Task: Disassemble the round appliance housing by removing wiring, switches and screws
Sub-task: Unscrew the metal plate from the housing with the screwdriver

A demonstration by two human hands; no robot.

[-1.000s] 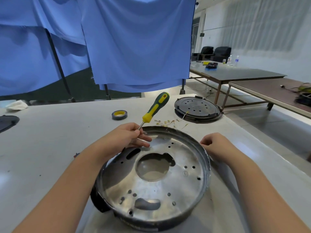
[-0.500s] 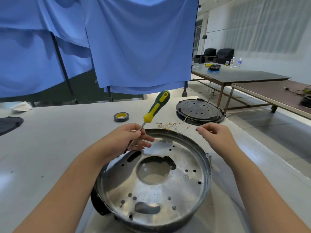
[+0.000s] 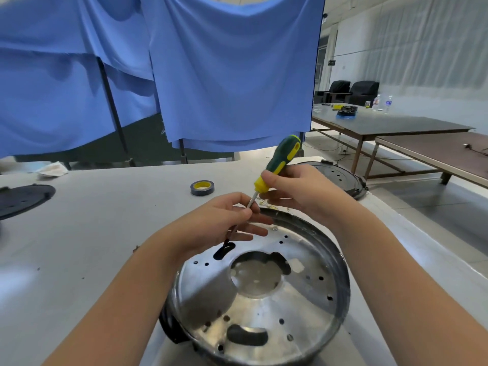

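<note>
1. The right hand [image 3: 298, 188] has its grip clamped round the lower, yellow part of the screwdriver [image 3: 281, 161] handle, thumb on the near side.
2. The left hand [image 3: 224, 223] pinches the bare metal shaft just below the handle between thumb and forefinger; the other fingers lie out straight over the metal.
3. The shaft slants down and to the left, its tip hidden behind the left fingers, near an oblong slot [image 3: 224, 250] in the plate.
4. The round housing [image 3: 340, 281] sits on the near part of the pale counter [image 3: 92, 233], open side up, showing a bare perforated metal plate with a large middle hole.
5. Small loose screws [image 3: 272, 206] lie just beyond its far rim; a tape roll [image 3: 202, 187] and a dark lid [image 3: 348, 180] lie farther off.
6. Judged step: seating the driver on a remaining screw. No wiring shows inside.
7. Next needs the tip guided squarely into a screw head before turning.
</note>
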